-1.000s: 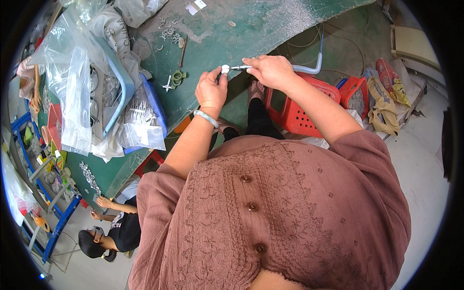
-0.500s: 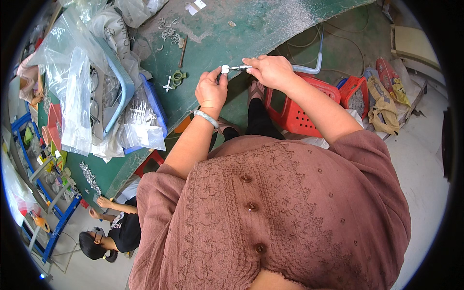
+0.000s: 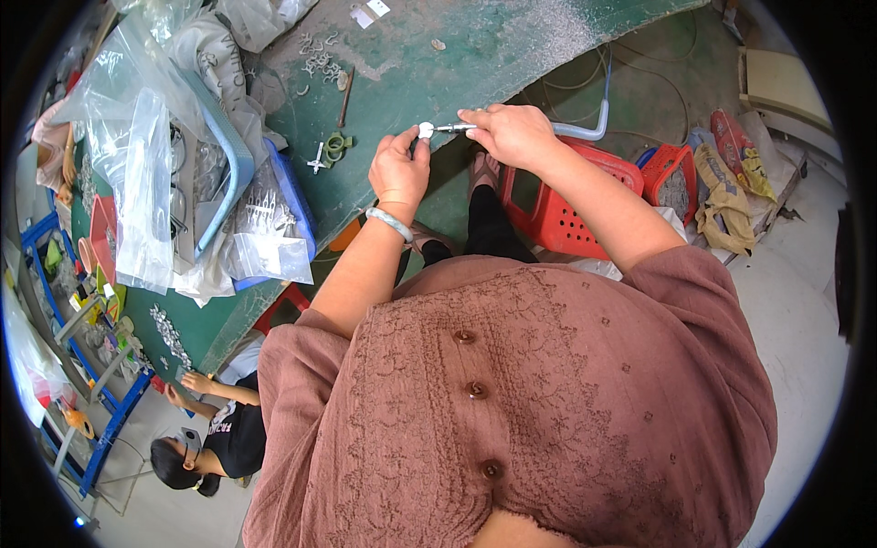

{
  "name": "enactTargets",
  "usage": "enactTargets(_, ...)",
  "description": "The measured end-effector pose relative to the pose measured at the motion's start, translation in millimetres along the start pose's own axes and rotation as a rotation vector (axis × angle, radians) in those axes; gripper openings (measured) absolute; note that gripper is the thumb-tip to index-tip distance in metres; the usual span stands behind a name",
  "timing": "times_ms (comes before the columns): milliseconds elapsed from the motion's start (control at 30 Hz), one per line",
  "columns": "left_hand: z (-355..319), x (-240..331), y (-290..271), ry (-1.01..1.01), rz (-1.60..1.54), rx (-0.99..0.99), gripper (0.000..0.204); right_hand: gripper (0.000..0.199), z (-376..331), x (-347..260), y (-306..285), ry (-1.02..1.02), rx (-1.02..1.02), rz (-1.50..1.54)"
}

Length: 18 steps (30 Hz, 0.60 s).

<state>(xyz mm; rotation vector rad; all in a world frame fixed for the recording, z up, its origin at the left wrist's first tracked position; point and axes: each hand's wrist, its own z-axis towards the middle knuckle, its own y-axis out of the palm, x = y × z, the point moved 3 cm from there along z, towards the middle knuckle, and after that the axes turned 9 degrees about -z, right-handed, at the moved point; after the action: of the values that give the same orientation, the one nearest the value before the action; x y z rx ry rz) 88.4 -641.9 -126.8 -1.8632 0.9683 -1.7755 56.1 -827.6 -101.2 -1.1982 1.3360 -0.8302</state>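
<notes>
Between the fingertips of my left hand (image 3: 400,169) is a small white piece (image 3: 426,131), held just above the green table (image 3: 393,87) near its edge. My right hand (image 3: 513,135) grips a slim metal pen-shaped grinding tool (image 3: 454,128), its tip meeting or nearly meeting the white piece. A pale blue hose (image 3: 585,133) shows beyond the right hand, seemingly running to the tool. Left of my hands lie an olive-green ring-shaped object (image 3: 338,146), a white cross-shaped part (image 3: 317,160) and a thin brown rod (image 3: 346,96). Several small curved white pieces (image 3: 320,62) are scattered farther back.
A blue tray (image 3: 300,205) with bagged parts and a light blue-rimmed bin (image 3: 239,164) crowd the left. Below the table's edge stand a red plastic stool (image 3: 557,215) and a red basket (image 3: 671,183) of grey bits. A co-worker (image 3: 206,452) handles parts at lower left.
My hands, the white piece and the tool have stayed in nearly the same place. At lower left the co-worker's head and hands have shifted slightly.
</notes>
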Motion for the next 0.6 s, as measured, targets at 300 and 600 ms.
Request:
enactTargets(300,0.3,-1.8,0.5,0.006,0.007,-0.008,0.021,0.033,0.2,0.8,2.2,-0.001,0.006,0.001)
enactTargets(600,0.2,-2.4,1.4,0.040,-0.001,0.032,0.020,0.034,0.4,1.2,1.8,0.001,-0.007,0.003)
